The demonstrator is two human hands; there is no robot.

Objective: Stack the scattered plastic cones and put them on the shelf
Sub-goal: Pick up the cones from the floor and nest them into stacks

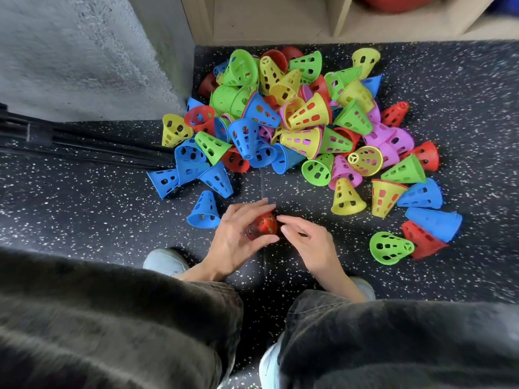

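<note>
- Left hand (234, 237) curls its fingers and thumb round a red cone (261, 226), holding it low over the floor (84, 209) just in front of the knees; this looks like the base piece for a stack, kept close to the body so others can be slid onto it.
- Right hand (307, 238) sits just beside the red cone, its fingers loosely bent and its fingertips (282, 219) at or very near the cone's side. It holds nothing of its own; it seems to be steadying or turning the cone, though whether it truly touches is hard to say.
- Most of the cones lie in one heap (295, 122) of green, yellow, blue, red and pink on the speckled floor beyond the hands, tipped every way and overlapping, so each will need turning to face the same way before it nests.
- A blue cone (204, 211) lies on its side just left of the left hand, the nearest loose piece and a likely next pick.
- A green cone (390, 247) and a red one (421, 240) lie off to the right, apart from the heap.
- Beyond the heap stands the pale wooden shelf (337, 21), its lower compartment open toward the floor; no stack has reached it, so the job is, by my reckoning, at its very start.
- Dark trousers (112, 318) and pale shoes (165, 261) show the person crouching close to the work.
</note>
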